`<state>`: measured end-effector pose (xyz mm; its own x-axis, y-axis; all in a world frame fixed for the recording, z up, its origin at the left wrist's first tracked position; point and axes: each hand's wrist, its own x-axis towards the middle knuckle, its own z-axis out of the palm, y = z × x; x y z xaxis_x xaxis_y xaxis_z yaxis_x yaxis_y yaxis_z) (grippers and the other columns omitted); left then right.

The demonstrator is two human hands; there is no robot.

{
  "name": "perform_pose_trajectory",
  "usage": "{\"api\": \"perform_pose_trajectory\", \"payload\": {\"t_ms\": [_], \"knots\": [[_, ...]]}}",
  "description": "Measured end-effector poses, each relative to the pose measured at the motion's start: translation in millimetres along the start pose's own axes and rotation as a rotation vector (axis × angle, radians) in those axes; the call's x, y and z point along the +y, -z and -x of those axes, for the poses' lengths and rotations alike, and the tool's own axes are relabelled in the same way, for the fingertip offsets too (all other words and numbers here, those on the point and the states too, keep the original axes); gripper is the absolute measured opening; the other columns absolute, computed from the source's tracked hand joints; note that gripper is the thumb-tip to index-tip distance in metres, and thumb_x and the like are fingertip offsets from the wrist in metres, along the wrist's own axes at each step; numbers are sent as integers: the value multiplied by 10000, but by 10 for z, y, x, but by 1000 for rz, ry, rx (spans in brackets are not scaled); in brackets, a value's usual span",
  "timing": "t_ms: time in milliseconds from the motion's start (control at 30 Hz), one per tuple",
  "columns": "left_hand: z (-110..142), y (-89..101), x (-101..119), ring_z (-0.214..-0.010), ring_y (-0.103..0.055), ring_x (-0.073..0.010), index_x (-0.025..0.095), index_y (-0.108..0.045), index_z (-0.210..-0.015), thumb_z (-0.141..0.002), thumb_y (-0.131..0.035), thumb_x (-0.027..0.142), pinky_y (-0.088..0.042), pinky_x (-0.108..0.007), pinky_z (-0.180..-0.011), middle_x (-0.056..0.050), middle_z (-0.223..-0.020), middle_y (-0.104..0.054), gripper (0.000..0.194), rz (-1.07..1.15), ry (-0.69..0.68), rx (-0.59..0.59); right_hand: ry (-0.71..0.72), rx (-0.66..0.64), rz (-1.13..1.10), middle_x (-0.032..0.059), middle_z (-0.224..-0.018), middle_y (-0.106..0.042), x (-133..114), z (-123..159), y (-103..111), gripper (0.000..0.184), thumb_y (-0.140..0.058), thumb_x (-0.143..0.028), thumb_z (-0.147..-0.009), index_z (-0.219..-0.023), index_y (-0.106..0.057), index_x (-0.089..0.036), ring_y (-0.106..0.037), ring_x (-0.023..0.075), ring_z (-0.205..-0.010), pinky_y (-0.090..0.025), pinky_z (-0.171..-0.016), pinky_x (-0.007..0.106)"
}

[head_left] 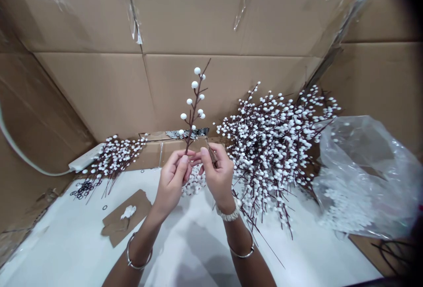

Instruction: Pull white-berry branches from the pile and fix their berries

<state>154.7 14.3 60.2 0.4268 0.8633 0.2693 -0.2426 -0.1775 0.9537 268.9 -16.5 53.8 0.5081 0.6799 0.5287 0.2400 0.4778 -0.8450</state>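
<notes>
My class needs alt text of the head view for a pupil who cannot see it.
The left hand holds up a white-berried twig near its lower end, the right hand close beside it. On a white table, a large heap of such twigs and a clear bag lie to the right, a smaller heap to the left, before cardboard walls.

A tall cardboard wall blocks any reach straight ahead, and the berry sprig in the left hand stands up in front of it. Over on the right, a heap of white-berry stems crowds close to the right hand, loose stem ends poking across the white tabletop; beyond it a clear plastic bag bulges in the way. There's an easier lane at front left, above the flat cardboard scrap. Farther back, a smaller berry bunch and the power strip clog that corner.
</notes>
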Motion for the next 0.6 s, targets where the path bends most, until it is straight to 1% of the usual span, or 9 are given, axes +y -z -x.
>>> {"api": "perform_pose_trajectory", "payload": {"t_ms": [67, 133, 267, 333, 433, 600], "knots": [[-2, 7, 10, -452, -291, -62, 185, -576, -1047, -943, -522, 448, -250, -177, -430, 74, -535, -377, 288, 16, 14, -4, -18, -9, -39, 1, -775, -714, -1, 2, 0, 111, -552, -346, -936, -971, -567, -241, -670, 143, -605, -518, -509, 245], [-6, 15, 18, -445, -311, -57, 192, -569, -1039, -947, -518, 437, -257, -172, -422, 71, -553, -396, 267, 19, 20, 1, -29, 0, -70, -1, -761, -716, -13, 9, -1, 121, -543, -354, -942, -976, -554, -239, -675, 141, -594, -528, -519, 249], [-24, 38, 13, -477, -457, -69, 197, -554, -1039, -941, -521, 447, -316, -174, -419, 44, -630, -503, 271, -39, 25, -26, -37, 86, -133, -8, -734, -711, -51, 13, 17, 164, -540, -381, -941, -996, -525, -228, -648, 123, -511, -518, -484, 240], [-34, 46, -3, -500, -502, -81, 196, -547, -1047, -935, -526, 458, -337, -180, -420, 32, -663, -536, 286, -75, 29, -47, -35, 146, -158, -15, -725, -704, -68, -1, 41, 172, -529, -391, -945, -997, -513, -227, -635, 114, -482, -505, -455, 228], [-36, 45, -32, -500, -511, -82, 192, -535, -1059, -938, -519, 462, -348, -190, -431, 25, -687, -556, 296, -117, 38, -74, -21, 224, -158, -33, -700, -685, -89, -41, 93, 163, -509, -395, -953, -959, -491, -233, -606, 99, -447, -484, -428, 213], [-11, 26, -47, -484, -459, -65, 199, -527, -1075, -957, -483, 456, -341, -190, -461, 33, -689, -549, 286, -157, 61, -116, 0, 310, -171, -44, -655, -661, -102, -117, 192, 172, -508, -399, -954, -923, -478, -232, -559, 81, -403, -440, -402, 195]]}}
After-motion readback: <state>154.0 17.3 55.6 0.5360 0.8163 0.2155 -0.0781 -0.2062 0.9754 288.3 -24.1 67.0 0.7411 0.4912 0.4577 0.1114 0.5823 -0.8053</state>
